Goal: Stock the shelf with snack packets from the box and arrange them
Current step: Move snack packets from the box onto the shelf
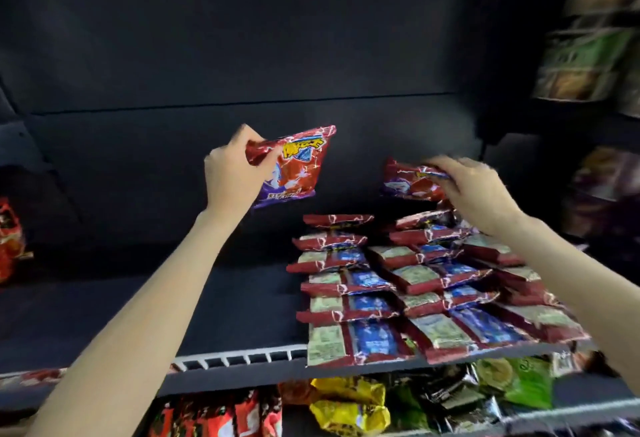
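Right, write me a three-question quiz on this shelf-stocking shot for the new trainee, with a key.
1. True or false: both hands hold a red snack packet.
2. Multiple choice: the stocked rows of packets lie on which part of the shelf? A) its left side B) its right side C) across its whole width
3. Short answer: which hand holds its packet nearer the rows?

Key
1. True. The left hand grips the raised packet by one end; the right hand pinches the second packet in its fingers.
2. B.
3. The right hand, just above the back of the rows.
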{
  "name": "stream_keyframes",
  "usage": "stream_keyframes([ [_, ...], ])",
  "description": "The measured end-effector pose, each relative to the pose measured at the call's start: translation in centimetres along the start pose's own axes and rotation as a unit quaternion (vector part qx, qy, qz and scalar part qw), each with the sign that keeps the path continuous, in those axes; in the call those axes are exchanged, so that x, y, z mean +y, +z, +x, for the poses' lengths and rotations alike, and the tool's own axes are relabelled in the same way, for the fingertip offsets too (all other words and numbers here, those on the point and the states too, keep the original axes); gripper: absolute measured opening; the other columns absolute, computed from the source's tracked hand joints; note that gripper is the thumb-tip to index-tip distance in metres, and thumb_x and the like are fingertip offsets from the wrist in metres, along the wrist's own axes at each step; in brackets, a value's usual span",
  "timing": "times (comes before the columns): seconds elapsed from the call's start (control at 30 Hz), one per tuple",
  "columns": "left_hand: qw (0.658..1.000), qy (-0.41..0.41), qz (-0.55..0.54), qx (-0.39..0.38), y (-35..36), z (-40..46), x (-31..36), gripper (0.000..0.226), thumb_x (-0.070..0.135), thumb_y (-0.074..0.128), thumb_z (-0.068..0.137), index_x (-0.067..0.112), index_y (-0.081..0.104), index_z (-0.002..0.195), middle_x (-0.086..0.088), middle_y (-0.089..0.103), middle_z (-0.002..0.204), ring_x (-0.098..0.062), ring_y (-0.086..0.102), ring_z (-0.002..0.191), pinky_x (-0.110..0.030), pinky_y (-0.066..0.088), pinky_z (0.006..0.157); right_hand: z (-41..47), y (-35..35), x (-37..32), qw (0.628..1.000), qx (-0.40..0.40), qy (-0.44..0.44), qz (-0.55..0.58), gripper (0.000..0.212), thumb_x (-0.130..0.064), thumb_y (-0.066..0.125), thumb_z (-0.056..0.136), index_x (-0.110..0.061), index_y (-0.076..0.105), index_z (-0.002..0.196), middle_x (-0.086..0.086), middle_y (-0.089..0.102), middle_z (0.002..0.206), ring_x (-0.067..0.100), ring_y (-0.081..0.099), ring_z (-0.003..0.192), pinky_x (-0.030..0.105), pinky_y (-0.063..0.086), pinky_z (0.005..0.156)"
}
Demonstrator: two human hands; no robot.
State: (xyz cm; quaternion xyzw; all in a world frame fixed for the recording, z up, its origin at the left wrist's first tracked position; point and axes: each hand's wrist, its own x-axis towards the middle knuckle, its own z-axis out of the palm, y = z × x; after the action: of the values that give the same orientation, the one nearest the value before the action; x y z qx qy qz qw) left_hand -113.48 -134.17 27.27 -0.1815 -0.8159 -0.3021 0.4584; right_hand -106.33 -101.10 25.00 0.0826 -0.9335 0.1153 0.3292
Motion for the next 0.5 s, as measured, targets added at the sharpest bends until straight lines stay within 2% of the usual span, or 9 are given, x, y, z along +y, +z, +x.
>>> stream_keyframes([
  [0.07,1.000,0.014,-0.011,-0.007,2.8,1.2,0.7,0.033,0.036,0.068,0.084,0.006,0.058,0.090,-0.005,0.071,0.086,-0.020,0.068,0.076,-0.020,0.042,0.064,0.3,0.5,1.5,1.000,-0.027,0.001,-0.001,0.035,-0.004,0.056,0.090,-0.013,0.059,0.124,0.012,0.063,0.117,0.033,0.060,0.104,0.036,0.046,0.089],
  [0.13,0.999,0.028,-0.038,-0.025,5.8,2.0,1.5,0.031,0.034,0.068,0.084,0.005,0.057,0.088,-0.005,0.071,0.083,-0.020,0.068,0.072,-0.024,0.045,0.060,1.0,1.1,2.8,0.996,-0.081,-0.006,0.027,0.035,-0.002,0.057,0.090,-0.015,0.060,0.122,0.005,0.062,0.122,0.027,0.059,0.111,0.029,0.042,0.094],
  [0.27,0.991,0.071,-0.088,-0.073,11.8,2.3,3.6,0.023,0.026,0.073,0.081,0.009,0.057,0.079,0.001,0.071,0.077,-0.009,0.063,0.059,-0.015,0.040,0.049,2.2,2.1,4.5,0.965,-0.243,-0.019,0.097,0.029,-0.010,0.060,0.091,-0.023,0.062,0.116,-0.008,0.063,0.113,0.012,0.058,0.107,0.027,0.043,0.096],
  [0.3,0.989,0.072,-0.092,-0.096,13.1,2.1,4.1,0.022,0.026,0.073,0.081,0.011,0.057,0.078,0.002,0.071,0.077,-0.010,0.063,0.060,-0.015,0.040,0.050,2.4,2.2,4.7,0.961,-0.257,-0.015,0.105,0.028,-0.011,0.060,0.091,-0.023,0.063,0.117,-0.010,0.063,0.114,0.011,0.058,0.107,0.025,0.042,0.096],
  [0.43,0.977,0.067,-0.060,-0.193,16.8,0.7,5.5,0.023,0.032,0.069,0.083,0.015,0.054,0.082,0.002,0.072,0.082,-0.016,0.067,0.070,-0.032,0.052,0.062,3.2,2.5,4.2,0.954,-0.248,-0.005,0.170,0.026,-0.015,0.057,0.093,-0.024,0.064,0.116,-0.015,0.061,0.117,0.005,0.056,0.108,0.011,0.036,0.095],
  [0.5,0.972,0.068,-0.057,-0.219,17.6,0.3,5.7,0.022,0.032,0.069,0.084,0.016,0.055,0.082,0.004,0.071,0.082,-0.013,0.066,0.069,-0.032,0.052,0.063,3.4,2.7,3.9,0.951,-0.256,-0.020,0.174,0.026,-0.014,0.057,0.093,-0.022,0.064,0.117,-0.013,0.061,0.118,0.005,0.055,0.108,0.011,0.034,0.096],
])
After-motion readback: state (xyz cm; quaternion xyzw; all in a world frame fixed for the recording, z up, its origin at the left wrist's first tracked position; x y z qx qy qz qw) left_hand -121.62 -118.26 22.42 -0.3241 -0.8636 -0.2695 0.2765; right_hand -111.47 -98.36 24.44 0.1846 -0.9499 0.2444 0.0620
